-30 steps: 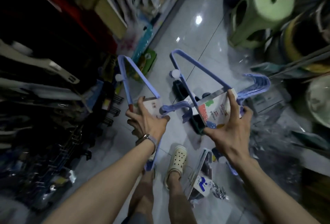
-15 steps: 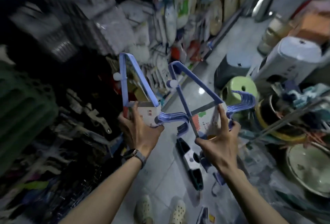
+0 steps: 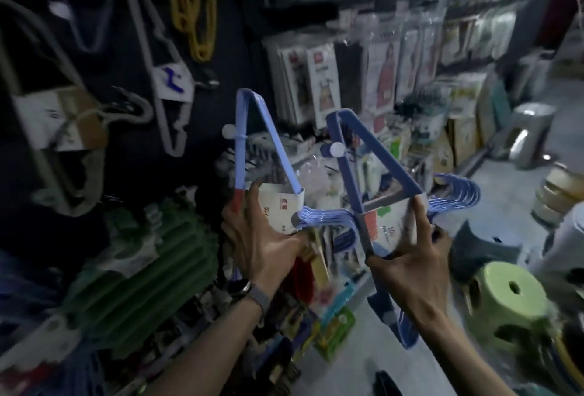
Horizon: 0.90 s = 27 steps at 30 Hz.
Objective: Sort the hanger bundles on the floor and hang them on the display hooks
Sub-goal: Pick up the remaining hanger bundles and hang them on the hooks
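Observation:
I hold two bundles of light-blue hangers, each wrapped in a white printed paper label. My left hand (image 3: 259,237) grips the left bundle (image 3: 268,155) at its label, its triangle pointing up. My right hand (image 3: 410,266) grips the right bundle (image 3: 373,162) at its label, with the hooks fanned out to the right. Both bundles are raised at chest height in front of a dark display wall (image 3: 132,149). On that wall hang a white hanger bundle with a blue-marked label (image 3: 172,79), a grey bundle (image 3: 60,117) and yellow hangers (image 3: 196,7).
Green ribbed goods (image 3: 148,263) hang low on the left wall. Shelves of packaged goods (image 3: 392,73) run along the aisle behind. A lime-green plastic stool (image 3: 512,304) and a dark stool (image 3: 480,247) stand on the floor at right, with a grey stool (image 3: 527,133) farther back.
My view has swung up from the floor to the display wall. Both hands kept their grip and lifted the two blue bundles up toward the wall.

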Tool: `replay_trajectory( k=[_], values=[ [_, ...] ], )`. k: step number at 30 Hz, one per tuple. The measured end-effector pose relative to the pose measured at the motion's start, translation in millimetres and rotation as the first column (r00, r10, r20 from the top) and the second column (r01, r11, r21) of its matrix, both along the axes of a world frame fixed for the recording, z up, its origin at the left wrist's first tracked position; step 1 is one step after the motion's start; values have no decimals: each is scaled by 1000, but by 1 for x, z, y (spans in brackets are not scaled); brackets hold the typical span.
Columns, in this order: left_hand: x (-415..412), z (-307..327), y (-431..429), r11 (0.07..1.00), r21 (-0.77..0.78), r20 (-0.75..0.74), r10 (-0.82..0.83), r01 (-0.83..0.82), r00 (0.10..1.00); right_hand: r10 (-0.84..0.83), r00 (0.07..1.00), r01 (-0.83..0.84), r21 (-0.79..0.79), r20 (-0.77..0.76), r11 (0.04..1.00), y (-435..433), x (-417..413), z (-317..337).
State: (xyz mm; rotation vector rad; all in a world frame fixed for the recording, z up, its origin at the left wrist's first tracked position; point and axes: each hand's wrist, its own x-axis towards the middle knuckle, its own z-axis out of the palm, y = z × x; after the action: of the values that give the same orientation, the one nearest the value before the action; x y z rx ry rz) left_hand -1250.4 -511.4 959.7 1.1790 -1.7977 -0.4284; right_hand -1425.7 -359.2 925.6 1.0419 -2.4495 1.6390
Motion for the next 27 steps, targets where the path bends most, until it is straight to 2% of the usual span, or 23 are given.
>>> replay_trajectory(
  k=[3, 6, 10, 15, 20, 24, 27],
  values=[
    [44, 34, -2, 994, -96, 9, 45, -44, 999, 51, 998, -52, -50, -21, 997, -16, 40, 41],
    [89, 67, -5, 975, -177, 49, 146, -135, 988, 137, 990, -133, -88, 35, 987, -30, 80, 72],
    [150, 110, 0, 960, -181, 53, 226, -213, 973, 244, 970, -240, -142, 12, 960, -43, 136, 114],
    [238, 144, 2, 893, -316, 137, 377, -321, 916, 354, 935, -351, -204, -18, 914, -57, 197, 146],
    [313, 169, 11, 812, -344, 169, 547, -471, 820, 422, 903, -429, -144, -82, 892, -77, 261, 166],
    [373, 186, 19, 782, -362, 123, 580, -508, 805, 460, 873, -479, -103, -159, 872, -93, 311, 183],
    [410, 200, 29, 734, -388, 116, 638, -557, 761, 487, 854, -510, -109, -181, 853, -107, 344, 196]
  ],
)
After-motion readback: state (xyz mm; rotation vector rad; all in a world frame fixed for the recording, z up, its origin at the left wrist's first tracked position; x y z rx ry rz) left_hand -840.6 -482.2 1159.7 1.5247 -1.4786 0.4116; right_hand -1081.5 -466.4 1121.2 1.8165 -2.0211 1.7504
